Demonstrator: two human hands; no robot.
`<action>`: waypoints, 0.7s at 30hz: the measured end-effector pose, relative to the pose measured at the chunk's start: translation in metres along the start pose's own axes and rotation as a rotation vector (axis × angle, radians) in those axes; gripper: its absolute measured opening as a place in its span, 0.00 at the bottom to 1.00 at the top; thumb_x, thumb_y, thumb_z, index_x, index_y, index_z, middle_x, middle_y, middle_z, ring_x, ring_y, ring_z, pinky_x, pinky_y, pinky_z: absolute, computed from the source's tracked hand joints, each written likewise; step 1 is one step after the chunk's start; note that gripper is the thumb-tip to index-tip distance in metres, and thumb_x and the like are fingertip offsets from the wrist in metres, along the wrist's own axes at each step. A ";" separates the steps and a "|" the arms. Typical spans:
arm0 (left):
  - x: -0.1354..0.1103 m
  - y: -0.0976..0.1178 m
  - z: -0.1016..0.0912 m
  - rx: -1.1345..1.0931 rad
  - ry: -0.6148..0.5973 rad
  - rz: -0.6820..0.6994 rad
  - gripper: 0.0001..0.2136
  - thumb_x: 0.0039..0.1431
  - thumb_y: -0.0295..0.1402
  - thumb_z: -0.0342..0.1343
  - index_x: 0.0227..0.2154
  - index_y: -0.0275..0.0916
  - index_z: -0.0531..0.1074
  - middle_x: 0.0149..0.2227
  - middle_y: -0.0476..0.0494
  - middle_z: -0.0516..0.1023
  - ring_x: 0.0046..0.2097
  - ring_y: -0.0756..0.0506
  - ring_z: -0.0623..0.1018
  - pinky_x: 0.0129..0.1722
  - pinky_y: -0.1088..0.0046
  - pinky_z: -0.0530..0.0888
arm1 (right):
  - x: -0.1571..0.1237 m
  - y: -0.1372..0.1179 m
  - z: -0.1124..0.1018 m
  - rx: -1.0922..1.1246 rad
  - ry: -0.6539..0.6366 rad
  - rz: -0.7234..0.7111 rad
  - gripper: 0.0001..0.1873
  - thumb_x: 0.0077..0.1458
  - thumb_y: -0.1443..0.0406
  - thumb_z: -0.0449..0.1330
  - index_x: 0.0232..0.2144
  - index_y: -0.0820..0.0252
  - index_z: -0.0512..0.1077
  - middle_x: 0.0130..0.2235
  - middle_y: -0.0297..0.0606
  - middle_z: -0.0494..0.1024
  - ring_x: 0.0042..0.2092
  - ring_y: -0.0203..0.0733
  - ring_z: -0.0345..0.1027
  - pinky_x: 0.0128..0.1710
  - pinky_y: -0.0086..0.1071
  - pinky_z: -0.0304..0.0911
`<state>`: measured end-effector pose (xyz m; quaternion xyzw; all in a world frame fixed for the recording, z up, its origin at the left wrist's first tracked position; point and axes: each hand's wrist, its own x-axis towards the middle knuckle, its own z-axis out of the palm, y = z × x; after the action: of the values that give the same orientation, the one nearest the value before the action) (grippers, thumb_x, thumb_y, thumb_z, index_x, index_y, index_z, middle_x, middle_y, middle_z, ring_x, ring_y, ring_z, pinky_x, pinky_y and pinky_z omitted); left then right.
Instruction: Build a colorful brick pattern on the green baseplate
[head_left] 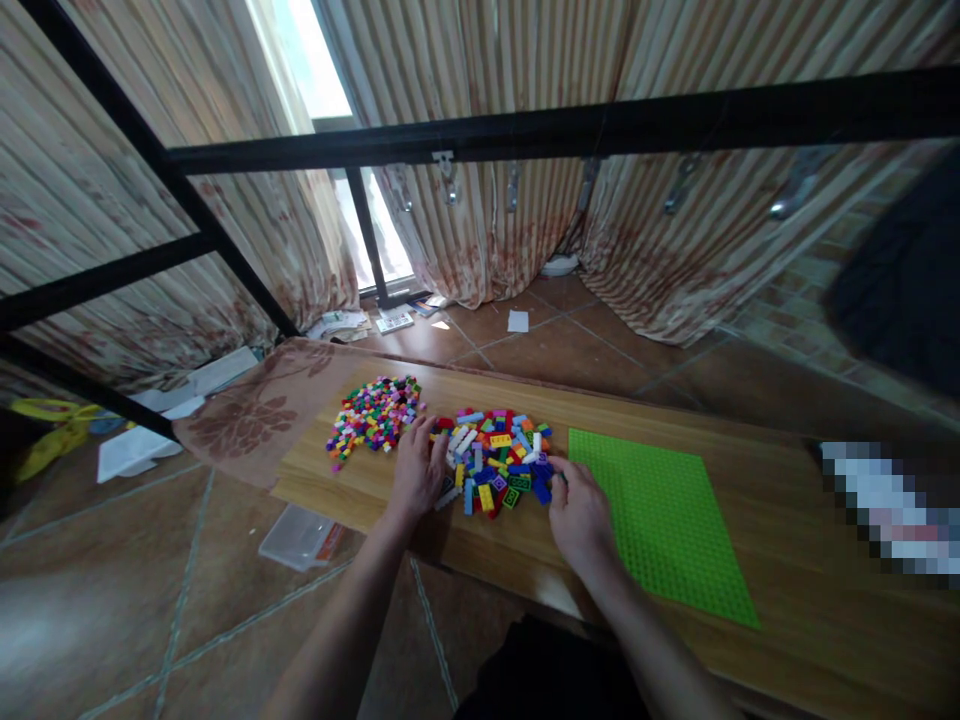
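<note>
A heap of larger building bricks (491, 465) in many colours lies on the wooden bench between my two hands. My left hand (418, 472) rests at the heap's left edge, fingers extended and slightly bent, touching or nearly touching the bricks. On the opposite side, my right hand (583, 508) reaches in with bent fingers and thumb apart, close to some blue bricks (541, 488). Neither hand visibly lifts a brick. Beyond my left hand sits a pile of much smaller bricks (375, 412). A flat green baseplate (667, 515) lies just right of my right hand.
The wooden bench (810, 560) runs across in front of me. A clear plastic box (296, 535) is on the tiled floor at left. A black metal frame (525, 130) with hanging clips crosses above. Papers (517, 321) and curtains (480, 220) are behind. A blurred patch (892, 510) is at right.
</note>
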<state>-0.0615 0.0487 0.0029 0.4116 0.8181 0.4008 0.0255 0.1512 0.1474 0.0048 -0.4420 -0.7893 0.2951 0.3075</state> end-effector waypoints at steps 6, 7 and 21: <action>-0.005 0.005 0.000 -0.086 -0.024 0.025 0.18 0.65 0.37 0.46 0.54 0.37 0.68 0.59 0.33 0.69 0.63 0.39 0.66 0.64 0.54 0.62 | -0.013 -0.012 0.020 0.231 0.041 0.045 0.20 0.58 0.66 0.48 0.49 0.61 0.71 0.47 0.48 0.74 0.47 0.49 0.70 0.49 0.44 0.66; -0.007 0.005 -0.001 -0.104 -0.031 0.023 0.18 0.66 0.37 0.46 0.54 0.36 0.68 0.60 0.33 0.68 0.63 0.39 0.66 0.64 0.55 0.62 | -0.013 -0.012 0.020 0.251 0.037 0.055 0.20 0.58 0.65 0.47 0.49 0.62 0.71 0.47 0.48 0.74 0.46 0.48 0.71 0.48 0.44 0.67; -0.001 -0.006 -0.007 -0.208 0.086 -0.056 0.18 0.67 0.38 0.44 0.53 0.37 0.69 0.58 0.34 0.71 0.61 0.41 0.69 0.63 0.58 0.63 | 0.094 0.017 0.010 0.092 -0.060 0.043 0.18 0.53 0.71 0.51 0.41 0.60 0.77 0.39 0.45 0.81 0.40 0.46 0.74 0.47 0.42 0.66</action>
<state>-0.0678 0.0416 0.0033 0.3663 0.7836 0.4999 0.0441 0.1129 0.2356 0.0064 -0.4353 -0.7740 0.3509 0.2972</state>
